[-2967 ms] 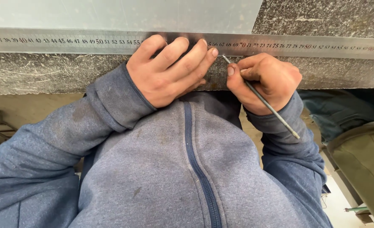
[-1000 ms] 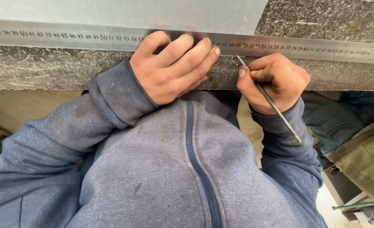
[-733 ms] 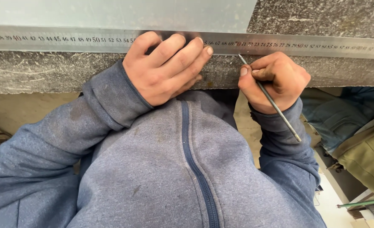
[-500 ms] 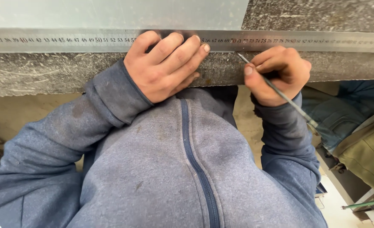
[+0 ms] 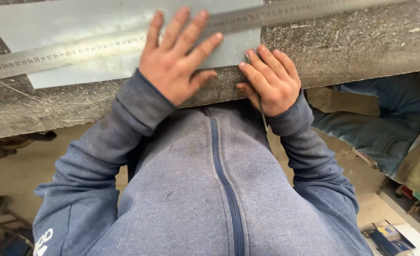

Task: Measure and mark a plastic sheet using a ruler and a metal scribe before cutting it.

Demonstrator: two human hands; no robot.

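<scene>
While your left hand (image 5: 179,66) lies flat with fingers spread on the metal sheet (image 5: 77,28), its fingertips reach onto the long steel ruler (image 5: 67,50) and pin both down. Your right hand (image 5: 271,80) is closed round a thin metal scriber (image 5: 262,106), tip at the sheet's lower right corner and shaft running back toward your sleeve.

Progress: the ruler lies aslant across the sheet and the scriber rests at the sheet's edge, off the ruler. No scribed line can be made out on the sheet, so I judge the marking not finished; whether any mark exists cannot be told.

Materials: the sheet is smooth, pale grey, flat, with a straight lower edge and a square corner. The ruler is a narrow bright strip with fine graduations. The counter (image 5: 352,42) is rough, mottled grey stone, scratched and dusty, with a thick front edge. Your hooded top is soft blue-grey fleece with a central zip.
</scene>
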